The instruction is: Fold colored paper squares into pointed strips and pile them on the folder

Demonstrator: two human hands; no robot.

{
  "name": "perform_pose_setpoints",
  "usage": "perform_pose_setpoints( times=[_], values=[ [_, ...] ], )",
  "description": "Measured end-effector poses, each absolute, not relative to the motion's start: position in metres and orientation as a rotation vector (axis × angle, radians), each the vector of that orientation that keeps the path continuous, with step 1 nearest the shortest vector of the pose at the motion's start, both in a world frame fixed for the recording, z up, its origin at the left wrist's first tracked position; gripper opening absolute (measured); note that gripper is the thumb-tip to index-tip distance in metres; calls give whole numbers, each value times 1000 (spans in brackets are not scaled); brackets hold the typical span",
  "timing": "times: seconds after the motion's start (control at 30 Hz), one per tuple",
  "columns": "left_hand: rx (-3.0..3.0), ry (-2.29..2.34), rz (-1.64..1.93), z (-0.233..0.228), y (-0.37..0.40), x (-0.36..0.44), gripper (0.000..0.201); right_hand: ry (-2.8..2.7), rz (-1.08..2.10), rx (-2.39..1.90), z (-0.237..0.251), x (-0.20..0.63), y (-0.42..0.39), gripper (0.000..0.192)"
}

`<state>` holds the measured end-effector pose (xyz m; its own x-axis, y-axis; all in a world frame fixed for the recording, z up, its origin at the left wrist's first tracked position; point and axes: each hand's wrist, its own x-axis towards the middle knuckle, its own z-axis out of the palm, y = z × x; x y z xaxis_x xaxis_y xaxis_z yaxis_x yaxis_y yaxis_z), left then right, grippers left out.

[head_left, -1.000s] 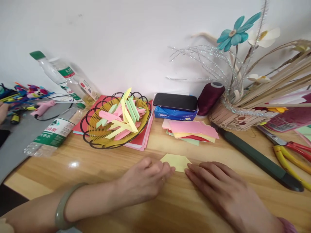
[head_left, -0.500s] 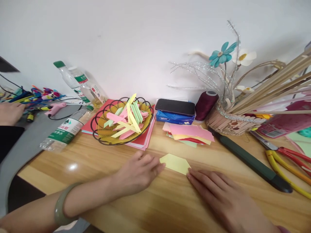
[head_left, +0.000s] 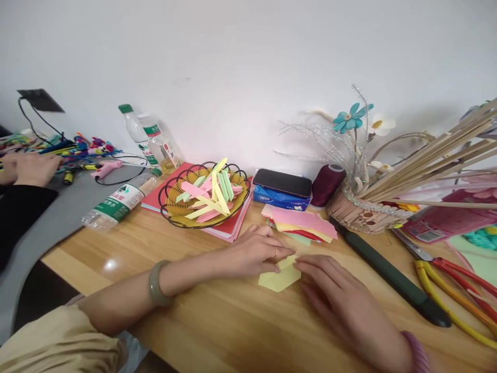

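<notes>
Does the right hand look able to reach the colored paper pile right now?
Likely yes: the right hand is at the yellow paper, the colored paper pile lies just beyond, and bare tabletop shows between; the left hand is near only the pile's left end.

Folded yellow paper [head_left: 280, 281] lies on the wooden table [head_left: 217, 316], left hand [head_left: 254, 252] at its far edge, right hand [head_left: 344, 298] at its right side. Beyond, coloured slips [head_left: 305, 220] lie before a blue pack [head_left: 280, 198] bearing a phone [head_left: 282, 182]; woven basket [head_left: 173, 207], to the left, holds folded strips [head_left: 208, 189].
</notes>
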<state>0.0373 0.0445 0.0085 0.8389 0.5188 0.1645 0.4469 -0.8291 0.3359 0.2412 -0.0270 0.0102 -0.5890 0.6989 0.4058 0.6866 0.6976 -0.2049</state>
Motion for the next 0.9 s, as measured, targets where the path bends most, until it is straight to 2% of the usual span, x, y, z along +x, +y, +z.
perform_pose_setpoints(
  times=[0.13,0.2,0.27,0.37,0.47,0.57,0.67,0.9],
  values=[
    [2662,789,429,12,46,35,48,-2514,-25,-989,6,249,-10,25],
    [2665,845,515,13,39,31,38,-2530,-35,-968,3,247,-10,23],
    [2706,860,602,11,29,25,19,-2533,-61,-957,0,246,-13,24],
    [2889,827,691,5,18,15,22,-2512,-98,-967,-4,244,-18,29],
    [3039,797,781,-3,15,9,15,-2479,-67,-1043,-6,243,-21,25],
    [3087,822,747,-6,19,6,13,-2419,59,-1154,-4,240,-20,17],
    [3082,794,714,-5,27,6,14,-2387,134,-1173,-2,237,-17,16],
    [3119,613,686,1,37,5,14,-2474,41,-1154,-4,238,-14,21]
  ],
)
